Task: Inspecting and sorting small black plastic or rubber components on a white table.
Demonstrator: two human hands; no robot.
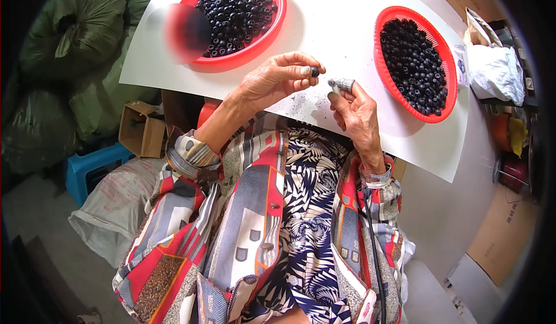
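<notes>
Between the thumb and fingers of my left hand (277, 76) is a small round black piece (314, 71), like a bead. My right hand (358, 114) is just to its right, fingers curled and thumb pressed in. A grey wrapping (345, 84) covers its index finger. Whatever those fingertips grip is too small to make out. The two hands stay apart, above the white table (324, 40) near its front edge. Beyond my left hand, a red plastic basket (282, 5) holds many similar black pieces. Another red basket (379, 57), also full of them, stands right of my right hand.
Dark crumbs (301, 102) lie scattered on the table by my hands. A blurred patch hides part of the left basket. Green sacks (75, 40), a cardboard box (142, 130) and a blue stool (95, 164) are at the left. A white bag (495, 72) is at the right.
</notes>
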